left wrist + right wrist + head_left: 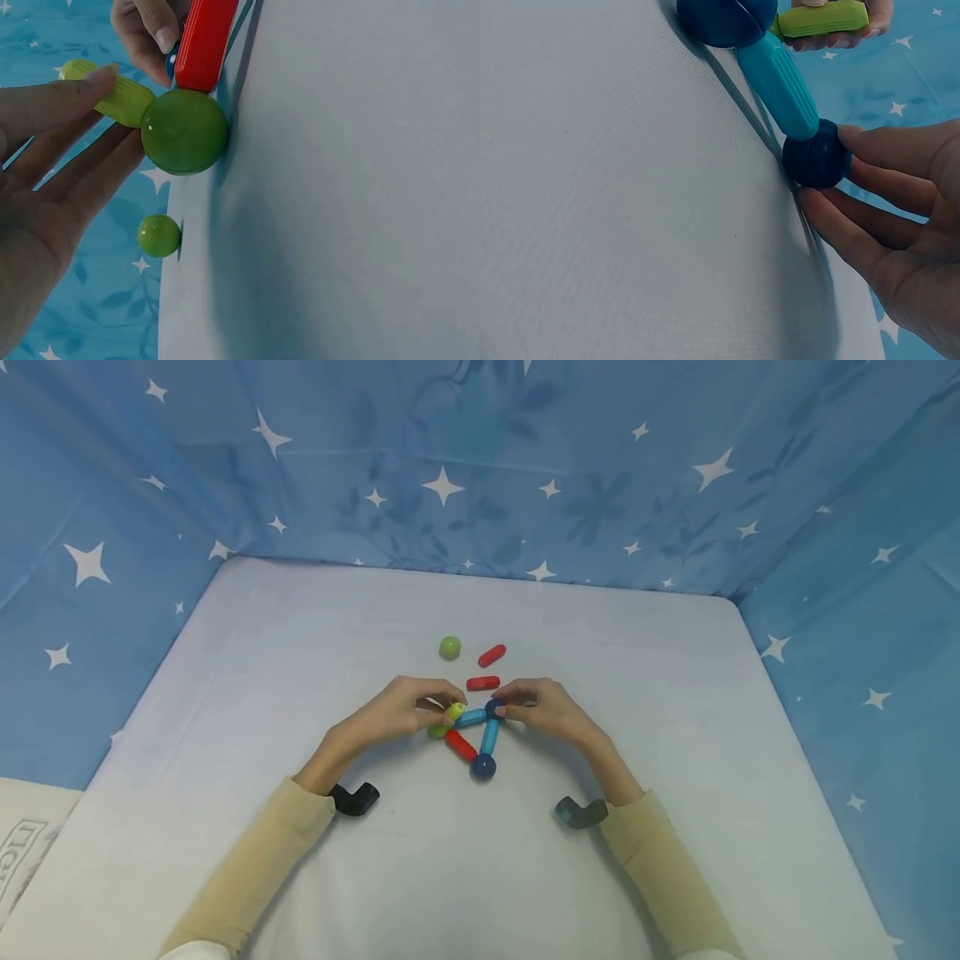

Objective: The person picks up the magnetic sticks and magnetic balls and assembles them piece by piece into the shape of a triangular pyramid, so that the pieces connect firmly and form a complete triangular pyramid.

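A triangle of magnetic rods and balls lies on the white table. Its corners are a green ball (184, 132), a near dark blue ball (483, 767) and a far dark blue ball (817, 154). A red rod (461, 746) and two light blue rods, one at the right side (489, 737), join them. My left hand (401, 706) pinches a yellow-green rod (127, 101) between thumb and fingers; its end meets the green ball and it points upward off the table. With thumb and fingertips, my right hand (551, 710) holds the far dark blue ball.
Beyond the hands lie a loose green ball (450, 647) and two red rods, one farther (492, 655) and one nearer (483, 683). Black wrist-camera pieces stick out by the left wrist (355, 799) and right wrist (581, 812). Blue starry cloth (480, 468) borders the table.
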The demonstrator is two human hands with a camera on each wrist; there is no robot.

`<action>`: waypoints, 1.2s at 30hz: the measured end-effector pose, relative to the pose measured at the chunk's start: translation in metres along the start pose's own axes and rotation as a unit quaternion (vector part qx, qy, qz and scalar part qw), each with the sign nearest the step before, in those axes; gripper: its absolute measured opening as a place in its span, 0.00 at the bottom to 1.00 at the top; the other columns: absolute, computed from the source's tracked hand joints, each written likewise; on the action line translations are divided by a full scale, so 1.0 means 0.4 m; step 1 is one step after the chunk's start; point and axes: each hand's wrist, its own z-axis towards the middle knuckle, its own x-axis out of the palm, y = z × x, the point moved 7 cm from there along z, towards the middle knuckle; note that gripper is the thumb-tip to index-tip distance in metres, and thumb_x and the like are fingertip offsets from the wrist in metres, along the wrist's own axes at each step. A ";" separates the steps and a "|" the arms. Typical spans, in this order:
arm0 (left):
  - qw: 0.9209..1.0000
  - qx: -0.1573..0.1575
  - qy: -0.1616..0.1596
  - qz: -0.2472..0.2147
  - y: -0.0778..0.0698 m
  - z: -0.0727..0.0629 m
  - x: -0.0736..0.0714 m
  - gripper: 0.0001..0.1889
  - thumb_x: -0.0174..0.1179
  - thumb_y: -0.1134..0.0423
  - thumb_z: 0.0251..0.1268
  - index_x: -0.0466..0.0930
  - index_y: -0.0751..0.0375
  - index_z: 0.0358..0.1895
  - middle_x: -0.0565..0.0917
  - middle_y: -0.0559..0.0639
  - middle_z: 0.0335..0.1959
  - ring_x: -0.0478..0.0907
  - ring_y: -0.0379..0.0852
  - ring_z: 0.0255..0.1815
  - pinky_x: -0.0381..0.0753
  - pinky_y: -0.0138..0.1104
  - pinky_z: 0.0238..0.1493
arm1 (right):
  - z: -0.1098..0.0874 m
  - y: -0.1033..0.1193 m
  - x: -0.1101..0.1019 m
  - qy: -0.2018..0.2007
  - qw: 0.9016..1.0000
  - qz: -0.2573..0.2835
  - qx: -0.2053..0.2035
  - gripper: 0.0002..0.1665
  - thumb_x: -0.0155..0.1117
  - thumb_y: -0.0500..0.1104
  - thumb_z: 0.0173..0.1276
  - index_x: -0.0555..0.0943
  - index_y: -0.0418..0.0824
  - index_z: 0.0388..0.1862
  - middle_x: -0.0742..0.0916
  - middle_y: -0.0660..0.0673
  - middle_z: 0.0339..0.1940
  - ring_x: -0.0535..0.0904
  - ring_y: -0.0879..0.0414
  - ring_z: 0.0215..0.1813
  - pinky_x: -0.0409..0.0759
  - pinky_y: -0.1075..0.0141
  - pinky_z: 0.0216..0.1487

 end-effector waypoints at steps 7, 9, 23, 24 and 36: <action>1.000 0.010 0.010 0.020 -0.005 -0.011 0.006 0.16 0.68 0.72 0.66 0.85 0.58 0.55 0.88 0.49 0.52 0.85 0.48 0.54 0.84 0.41 0.60 | 0.000 0.006 0.016 0.006 1.000 0.002 -0.003 0.19 0.68 0.48 0.73 0.85 0.45 0.60 0.89 0.46 0.54 0.82 0.47 0.61 0.80 0.47 0.65; 1.000 0.010 0.010 0.021 -0.003 -0.012 0.005 0.16 0.68 0.72 0.66 0.85 0.57 0.55 0.88 0.48 0.51 0.85 0.47 0.55 0.83 0.42 0.62 | 0.000 0.006 0.015 0.004 1.000 -0.001 -0.003 0.19 0.69 0.48 0.73 0.85 0.45 0.60 0.89 0.47 0.54 0.82 0.47 0.61 0.80 0.47 0.66; 1.000 0.011 0.004 0.018 -0.003 -0.008 -0.004 0.15 0.69 0.72 0.65 0.85 0.60 0.55 0.89 0.47 0.50 0.86 0.47 0.55 0.81 0.46 0.64 | 0.003 0.013 0.004 -0.010 1.000 -0.013 0.000 0.19 0.68 0.47 0.73 0.85 0.44 0.60 0.89 0.47 0.54 0.83 0.49 0.60 0.81 0.49 0.65; 1.000 0.013 0.003 0.018 -0.004 -0.008 -0.004 0.15 0.69 0.72 0.65 0.85 0.60 0.54 0.89 0.47 0.50 0.86 0.47 0.55 0.81 0.45 0.64 | 0.002 0.015 0.000 -0.017 1.000 -0.016 0.001 0.19 0.68 0.46 0.73 0.85 0.44 0.60 0.90 0.47 0.53 0.84 0.49 0.59 0.81 0.49 0.65; 0.999 0.027 -0.001 0.024 -0.017 -0.004 -0.004 0.14 0.68 0.71 0.66 0.85 0.61 0.54 0.89 0.48 0.49 0.86 0.46 0.54 0.83 0.44 0.62 | 0.044 0.046 -0.035 -0.096 0.994 -0.019 -0.039 0.13 0.70 0.39 0.71 0.87 0.41 0.53 0.90 0.46 0.50 0.85 0.49 0.54 0.84 0.53 0.59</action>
